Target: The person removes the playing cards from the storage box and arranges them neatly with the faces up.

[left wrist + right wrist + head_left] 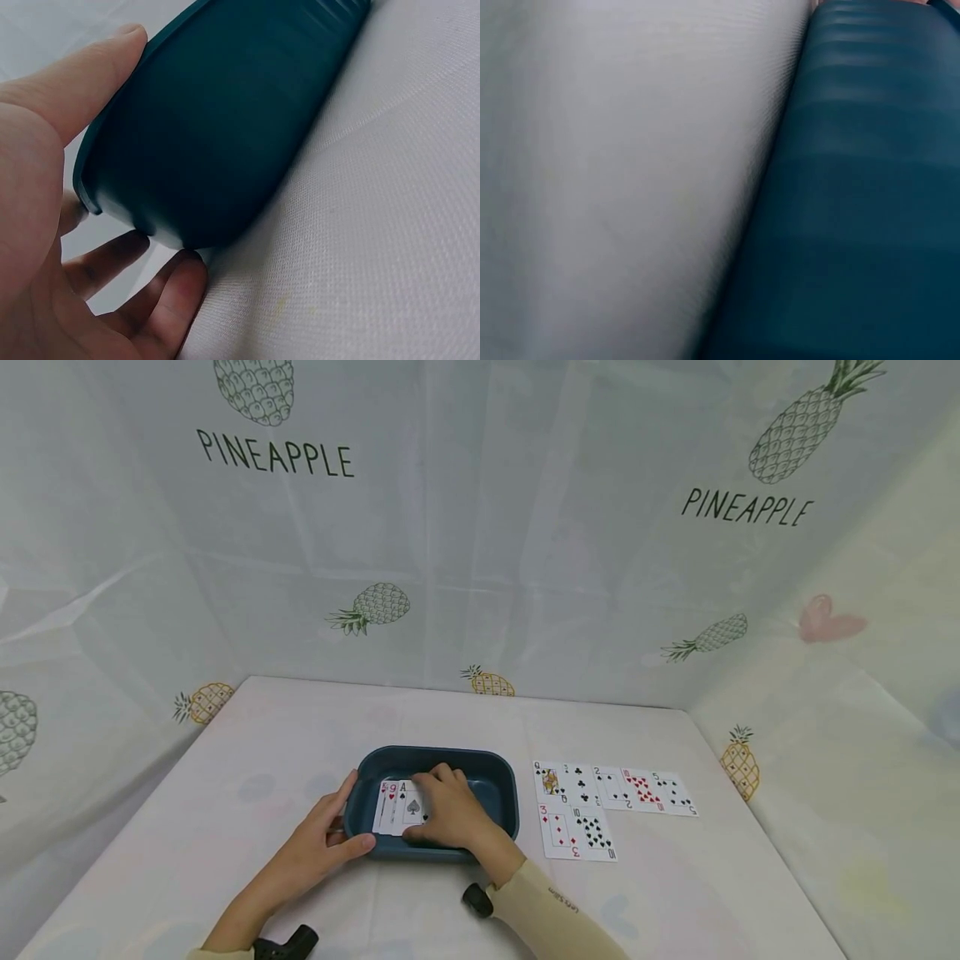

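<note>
A dark teal rectangular tray (491, 783) stands on the cloth-covered table. My left hand (313, 850) holds its left end, thumb along the near rim; in the left wrist view the thumb and curled fingertips touch the tray's outside wall (202, 120). Inside the tray, playing cards overlap at the left, an ace of spades (412, 807) on top and red cards (386, 802) showing beside it. My right hand (453, 810) reaches in over them, thumb at the ace's near edge and fingers at its far edge. Only the tray's outer side (862, 202) fills much of the right wrist view.
Right of the tray, several face-up playing cards (577, 785) lie in a row, with a three of diamonds (558, 831) and a ten of clubs or spades (594, 833) below. A pineapple-print cloth (510, 568) hangs behind the table.
</note>
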`<state>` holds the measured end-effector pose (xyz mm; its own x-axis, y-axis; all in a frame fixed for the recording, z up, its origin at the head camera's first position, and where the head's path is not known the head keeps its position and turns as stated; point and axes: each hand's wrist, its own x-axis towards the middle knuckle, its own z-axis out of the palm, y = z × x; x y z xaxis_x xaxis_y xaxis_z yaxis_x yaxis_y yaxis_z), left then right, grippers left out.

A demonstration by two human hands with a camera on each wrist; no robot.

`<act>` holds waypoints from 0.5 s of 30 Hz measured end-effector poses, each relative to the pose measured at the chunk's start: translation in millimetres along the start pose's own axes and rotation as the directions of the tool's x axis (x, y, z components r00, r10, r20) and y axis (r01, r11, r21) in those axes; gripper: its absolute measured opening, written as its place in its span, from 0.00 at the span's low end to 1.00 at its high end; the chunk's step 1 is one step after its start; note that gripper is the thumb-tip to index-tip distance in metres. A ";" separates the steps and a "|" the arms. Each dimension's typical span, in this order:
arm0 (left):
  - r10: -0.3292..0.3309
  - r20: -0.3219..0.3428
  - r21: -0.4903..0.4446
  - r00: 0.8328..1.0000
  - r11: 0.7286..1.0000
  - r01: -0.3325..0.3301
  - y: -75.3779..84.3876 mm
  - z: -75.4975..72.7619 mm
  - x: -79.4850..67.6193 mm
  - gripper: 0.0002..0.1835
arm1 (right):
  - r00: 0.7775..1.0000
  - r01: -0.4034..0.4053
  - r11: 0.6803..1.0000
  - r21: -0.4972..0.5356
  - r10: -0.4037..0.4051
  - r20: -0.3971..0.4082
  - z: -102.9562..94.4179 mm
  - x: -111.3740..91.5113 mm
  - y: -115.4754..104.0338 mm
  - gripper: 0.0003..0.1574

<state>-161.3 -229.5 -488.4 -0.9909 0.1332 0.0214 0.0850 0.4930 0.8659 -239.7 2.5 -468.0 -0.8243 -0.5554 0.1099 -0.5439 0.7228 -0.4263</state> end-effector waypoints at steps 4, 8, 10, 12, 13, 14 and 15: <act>-0.002 0.000 0.005 1.000 1.000 0.002 0.2 0.1 0.3 0.50 | 1.000 -0.003 1.000 0.008 0.003 0.011 -0.8 -0.1 0.2 0.50; -0.014 -0.005 0.011 1.000 1.000 0.014 -0.5 0.2 1.2 0.50 | 1.000 -0.005 1.000 0.013 0.005 0.007 -3.0 -0.9 -1.2 0.49; -0.020 -0.008 0.012 1.000 1.000 0.020 -1.0 0.3 1.7 0.50 | 1.000 -0.003 1.000 0.015 0.003 0.003 -3.8 -1.2 -1.7 0.49; -0.026 -0.006 0.014 1.000 1.000 0.026 -1.6 0.5 1.9 0.50 | 1.000 -0.002 1.000 0.010 0.002 0.002 -4.3 -1.6 -2.0 0.49; -0.030 -0.005 0.017 1.000 0.999 0.030 -1.7 0.6 1.8 0.50 | 1.000 0.000 1.000 0.009 0.000 0.003 -4.4 -1.7 -2.1 0.49; -0.034 -0.006 0.019 0.999 0.999 0.034 -2.0 0.8 1.9 0.50 | 1.000 0.003 1.000 0.004 -0.003 0.006 -4.6 -1.9 -2.0 0.50; -0.038 -0.007 0.022 0.999 0.999 0.038 -2.1 1.0 1.8 0.50 | 1.000 0.006 1.000 0.003 -0.006 0.009 -5.1 -2.2 -2.2 0.50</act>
<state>-163.1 -229.4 -490.7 -0.9941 0.1083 -0.0075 0.0498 0.5167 0.8547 -237.5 4.3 -462.7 -0.8197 -0.5632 0.1039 -0.5480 0.7186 -0.4283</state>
